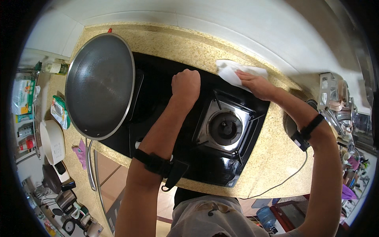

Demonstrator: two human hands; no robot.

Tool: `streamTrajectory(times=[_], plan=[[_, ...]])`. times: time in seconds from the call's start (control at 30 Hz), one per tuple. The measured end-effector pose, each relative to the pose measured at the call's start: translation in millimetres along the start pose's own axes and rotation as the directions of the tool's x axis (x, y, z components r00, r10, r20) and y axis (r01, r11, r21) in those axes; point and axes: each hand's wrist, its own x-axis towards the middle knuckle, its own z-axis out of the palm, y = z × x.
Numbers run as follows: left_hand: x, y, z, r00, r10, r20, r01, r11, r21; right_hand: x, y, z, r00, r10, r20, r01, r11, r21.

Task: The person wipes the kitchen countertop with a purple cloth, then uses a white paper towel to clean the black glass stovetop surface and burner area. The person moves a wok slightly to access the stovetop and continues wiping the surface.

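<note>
My right hand lies over a crumpled white cloth or paper towel, pressing it at the back edge of a black gas cooktop. The cloth spans the cooktop's rim and the speckled stone counter behind. My left hand is closed in a fist above the middle of the cooktop; its palm side is hidden and nothing shows in it. Below my right hand is the right burner, with its pan support around it. A large dark wok with a textured inside sits over the left burner area.
Left of the wok stand a bottle, a green packet, a white appliance and a pink cloth. A dark pot is partly behind my right forearm. A utensil rack hangs at right. A cable crosses the counter.
</note>
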Motion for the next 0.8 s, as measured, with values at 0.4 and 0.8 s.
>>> streamTrajectory(times=[0.4, 0.8], plan=[[0.7, -4.4, 14.1, 0.996, 0.032, -0.085, -0.031, 0.999, 0.008, 25.6, 7.1, 18.1, 0.99, -0.065, -0.124, 0.058, 0.997, -0.056], [2.1, 2.0, 11.2, 1.0, 0.006, -0.02, -0.004, 0.997, 0.08, 67.6, 13.8, 22.9, 0.945, 0.046, -0.323, -0.052, 0.999, -0.01]])
